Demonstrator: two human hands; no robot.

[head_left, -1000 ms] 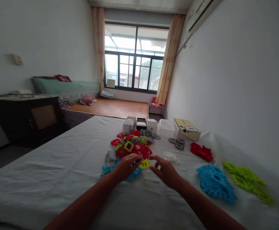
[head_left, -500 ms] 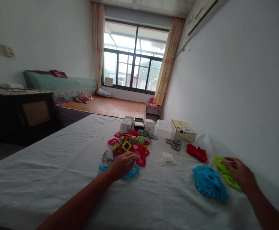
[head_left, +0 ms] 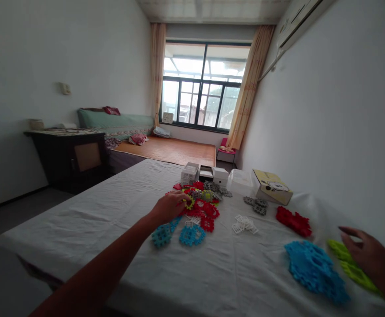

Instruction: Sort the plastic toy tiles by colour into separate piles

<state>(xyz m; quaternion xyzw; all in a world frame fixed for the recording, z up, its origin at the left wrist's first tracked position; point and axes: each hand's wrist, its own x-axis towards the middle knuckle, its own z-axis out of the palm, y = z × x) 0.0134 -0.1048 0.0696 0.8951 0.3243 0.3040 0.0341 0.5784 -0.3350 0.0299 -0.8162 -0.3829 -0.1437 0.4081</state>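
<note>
My left hand (head_left: 170, 207) reaches into the mixed pile, its fingers bent and closed on a yellow-green plastic building piece (head_left: 190, 203) with a toothed edge. Red pieces (head_left: 207, 223) and grey ones (head_left: 212, 187) lie around it, and blue pieces (head_left: 191, 236) are nearer to me. At the right, my right hand (head_left: 372, 255) hovers over a heap of lime-green pieces (head_left: 353, 267), thumb and fingers apart, with nothing seen in it. Beside that heap lie a large group of blue pieces (head_left: 314, 268) and a red stack (head_left: 293, 221).
White square pieces (head_left: 244, 224) and grey pieces (head_left: 257, 205) lie mid-table on the white cloth (head_left: 113, 215). Along the back stand small boxes (head_left: 190, 173), a clear plastic container (head_left: 240, 181) and a yellow printed box (head_left: 273, 186). A wall runs close on the right.
My left hand has moved from above the blue pieces farther into the pile, to a yellow-green piece. My right hand's fingers have come off the lime-green heap and spread. The view has turned left.
</note>
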